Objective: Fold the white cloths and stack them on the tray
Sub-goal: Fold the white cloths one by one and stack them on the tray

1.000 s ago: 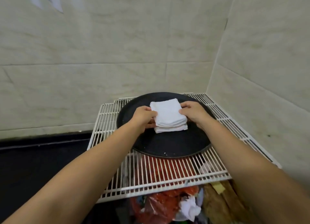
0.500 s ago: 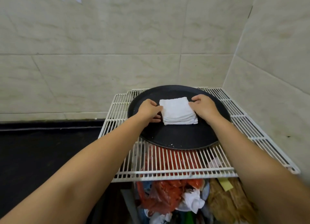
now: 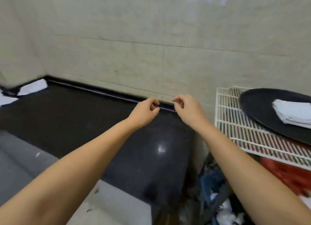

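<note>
- Far left of the black counter (image 3: 70, 122), against the wall, lie loose white cloths (image 3: 32, 88), blurred and partly cut off by the frame edge. By the look of it these are the next ones to fold.
- The left hand (image 3: 144, 112) hovers above the counter's back edge with its fingers loosely curled, grasping nothing.
- The right hand (image 3: 186, 106) hangs just beside it, also above the counter's back edge, fingers likewise slack and carrying nothing.
- The step in hand seems to be fetching the next cloth. To do it well, the person should reach across the counter to the far-left cloths, pinch one by two corners so it hangs flat, and spread it on the bare counter before folding.
- Right of the counter stands a white wire rack (image 3: 244, 128), bearing the black tray (image 3: 262, 110).
- On the tray rests the stack of folded cloths (image 3: 296, 112). Each new fold should match its outline, so the pile stays square.
</note>
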`<move>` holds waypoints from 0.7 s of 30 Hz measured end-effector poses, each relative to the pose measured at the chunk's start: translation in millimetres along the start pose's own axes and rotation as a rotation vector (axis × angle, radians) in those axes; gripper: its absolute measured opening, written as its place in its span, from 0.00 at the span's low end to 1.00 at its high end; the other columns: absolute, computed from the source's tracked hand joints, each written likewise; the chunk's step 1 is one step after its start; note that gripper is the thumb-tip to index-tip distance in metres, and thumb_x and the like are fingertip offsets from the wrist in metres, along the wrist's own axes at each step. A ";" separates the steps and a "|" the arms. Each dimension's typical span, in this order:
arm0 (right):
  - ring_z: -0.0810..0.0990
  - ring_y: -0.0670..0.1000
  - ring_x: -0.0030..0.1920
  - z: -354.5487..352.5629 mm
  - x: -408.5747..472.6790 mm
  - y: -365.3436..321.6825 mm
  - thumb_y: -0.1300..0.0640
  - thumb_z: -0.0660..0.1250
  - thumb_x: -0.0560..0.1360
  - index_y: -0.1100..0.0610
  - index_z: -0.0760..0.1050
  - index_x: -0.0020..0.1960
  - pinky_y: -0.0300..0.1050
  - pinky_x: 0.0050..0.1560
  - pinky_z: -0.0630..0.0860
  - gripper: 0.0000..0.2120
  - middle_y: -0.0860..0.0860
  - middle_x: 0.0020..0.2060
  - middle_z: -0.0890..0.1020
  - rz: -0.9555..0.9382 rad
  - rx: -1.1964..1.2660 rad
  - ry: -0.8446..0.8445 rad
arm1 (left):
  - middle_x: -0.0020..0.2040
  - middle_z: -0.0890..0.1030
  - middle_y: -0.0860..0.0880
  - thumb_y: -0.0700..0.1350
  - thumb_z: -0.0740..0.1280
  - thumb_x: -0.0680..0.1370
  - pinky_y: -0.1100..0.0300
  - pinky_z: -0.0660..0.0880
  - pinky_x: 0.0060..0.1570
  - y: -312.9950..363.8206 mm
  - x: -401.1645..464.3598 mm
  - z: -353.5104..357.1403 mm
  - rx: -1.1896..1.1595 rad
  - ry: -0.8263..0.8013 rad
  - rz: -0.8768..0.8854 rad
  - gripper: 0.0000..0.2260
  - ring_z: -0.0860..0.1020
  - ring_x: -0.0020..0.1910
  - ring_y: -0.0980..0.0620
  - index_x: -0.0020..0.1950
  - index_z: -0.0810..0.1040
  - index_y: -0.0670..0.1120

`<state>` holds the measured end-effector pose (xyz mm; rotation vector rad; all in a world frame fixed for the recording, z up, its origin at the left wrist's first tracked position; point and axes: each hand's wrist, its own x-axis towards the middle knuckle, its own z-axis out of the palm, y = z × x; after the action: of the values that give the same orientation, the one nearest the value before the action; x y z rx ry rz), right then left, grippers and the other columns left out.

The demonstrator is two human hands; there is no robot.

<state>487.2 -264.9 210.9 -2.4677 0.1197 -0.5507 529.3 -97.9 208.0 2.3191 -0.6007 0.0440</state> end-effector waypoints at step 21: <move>0.73 0.55 0.60 452.4 -42.4 -304.8 0.55 0.54 0.80 0.53 0.73 0.64 0.49 0.59 0.67 0.16 0.52 0.60 0.74 -0.563 -0.283 -0.764 | 0.54 0.79 0.45 0.45 0.61 0.78 0.54 0.74 0.51 -440.2 -234.5 -233.6 0.305 0.134 -0.780 0.11 0.77 0.52 0.46 0.59 0.75 0.44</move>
<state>623.0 236.8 39.9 -2.8023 -0.8680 0.2464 543.8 428.5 46.9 2.6627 0.4269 -0.0808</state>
